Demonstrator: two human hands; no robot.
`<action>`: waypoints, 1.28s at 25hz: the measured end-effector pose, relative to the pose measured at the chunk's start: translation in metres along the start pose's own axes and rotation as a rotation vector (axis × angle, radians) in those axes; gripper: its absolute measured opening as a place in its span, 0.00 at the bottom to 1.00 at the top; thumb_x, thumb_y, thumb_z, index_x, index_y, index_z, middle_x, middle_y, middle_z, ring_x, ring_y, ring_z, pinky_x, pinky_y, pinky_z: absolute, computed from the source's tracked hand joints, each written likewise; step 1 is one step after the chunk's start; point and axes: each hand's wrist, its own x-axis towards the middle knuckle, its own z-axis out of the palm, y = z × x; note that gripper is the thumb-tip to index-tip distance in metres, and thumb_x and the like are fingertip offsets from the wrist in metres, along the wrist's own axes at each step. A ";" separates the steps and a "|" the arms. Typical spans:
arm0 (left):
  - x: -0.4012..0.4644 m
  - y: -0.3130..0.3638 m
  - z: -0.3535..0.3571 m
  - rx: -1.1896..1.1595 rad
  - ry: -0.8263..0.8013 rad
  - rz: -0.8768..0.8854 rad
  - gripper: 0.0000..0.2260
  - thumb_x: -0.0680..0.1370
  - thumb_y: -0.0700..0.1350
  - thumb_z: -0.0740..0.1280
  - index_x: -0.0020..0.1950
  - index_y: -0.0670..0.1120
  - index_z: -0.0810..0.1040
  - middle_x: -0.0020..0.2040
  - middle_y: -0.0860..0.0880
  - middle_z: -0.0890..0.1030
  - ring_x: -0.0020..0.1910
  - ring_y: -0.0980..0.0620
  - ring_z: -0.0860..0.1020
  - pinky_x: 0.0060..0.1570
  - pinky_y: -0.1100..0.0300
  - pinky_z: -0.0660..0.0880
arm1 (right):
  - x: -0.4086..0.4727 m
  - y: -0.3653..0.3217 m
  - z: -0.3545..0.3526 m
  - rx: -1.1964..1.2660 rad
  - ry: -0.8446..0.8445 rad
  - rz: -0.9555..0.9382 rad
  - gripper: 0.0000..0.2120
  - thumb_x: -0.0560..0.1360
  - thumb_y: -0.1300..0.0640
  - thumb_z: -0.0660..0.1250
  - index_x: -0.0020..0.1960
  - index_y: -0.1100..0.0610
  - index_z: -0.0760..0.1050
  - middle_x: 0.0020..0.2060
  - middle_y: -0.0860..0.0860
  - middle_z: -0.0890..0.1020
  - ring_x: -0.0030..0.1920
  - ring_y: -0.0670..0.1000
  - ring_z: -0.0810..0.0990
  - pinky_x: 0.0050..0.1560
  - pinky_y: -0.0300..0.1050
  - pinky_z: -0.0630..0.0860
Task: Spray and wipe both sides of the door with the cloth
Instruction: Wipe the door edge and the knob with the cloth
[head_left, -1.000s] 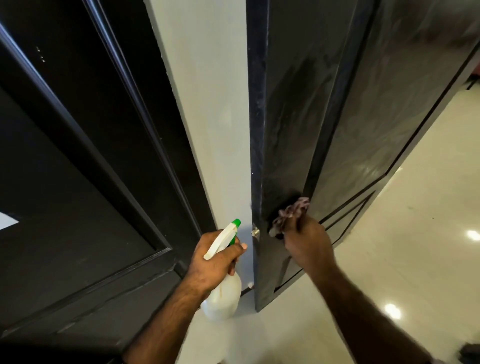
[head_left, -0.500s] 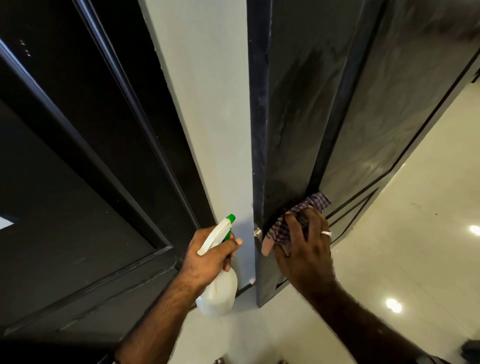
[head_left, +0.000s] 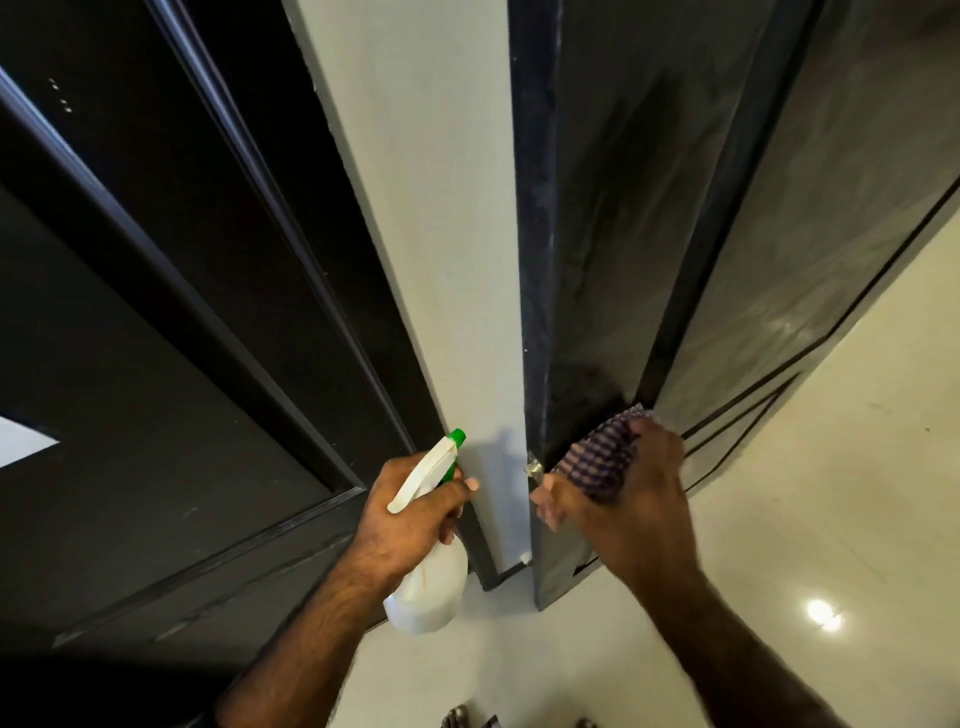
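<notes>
Your right hand presses the checked cloth flat against the lower part of the dark door, near its front edge; the fingers lie over the cloth, but motion blur smears them, so you cannot tell how far they are spread. Most of the cloth is hidden under that hand, with only a striped patch showing. Your left hand has its fingers wrapped round the neck of the white spray bottle, held just beside the pale wall strip; the green nozzle pokes out above the knuckles. The door's top is cut off by the frame. A small metal fitting on the door edge is too blurred to identify. Feet at the bottom edge are barely visible.
</notes>
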 end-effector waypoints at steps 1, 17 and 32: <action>-0.001 0.002 0.001 0.007 -0.001 0.001 0.20 0.77 0.43 0.77 0.64 0.48 0.72 0.43 0.40 0.82 0.29 0.52 0.79 0.32 0.66 0.78 | 0.002 0.001 0.006 -0.076 -0.027 -0.017 0.54 0.63 0.39 0.85 0.78 0.52 0.59 0.73 0.55 0.66 0.69 0.62 0.75 0.62 0.63 0.83; -0.005 0.010 0.009 0.030 0.040 0.016 0.18 0.77 0.44 0.77 0.61 0.52 0.72 0.41 0.42 0.83 0.29 0.53 0.78 0.32 0.67 0.78 | 0.003 0.035 0.018 -0.080 0.127 -0.235 0.44 0.62 0.44 0.88 0.72 0.48 0.70 0.71 0.56 0.71 0.67 0.59 0.75 0.57 0.52 0.83; -0.019 0.019 0.035 -0.048 0.069 0.036 0.22 0.76 0.43 0.77 0.66 0.45 0.72 0.40 0.41 0.82 0.28 0.50 0.78 0.38 0.54 0.78 | 0.014 0.024 -0.020 1.435 -0.676 0.844 0.39 0.81 0.33 0.66 0.79 0.61 0.72 0.71 0.66 0.76 0.65 0.64 0.80 0.71 0.61 0.74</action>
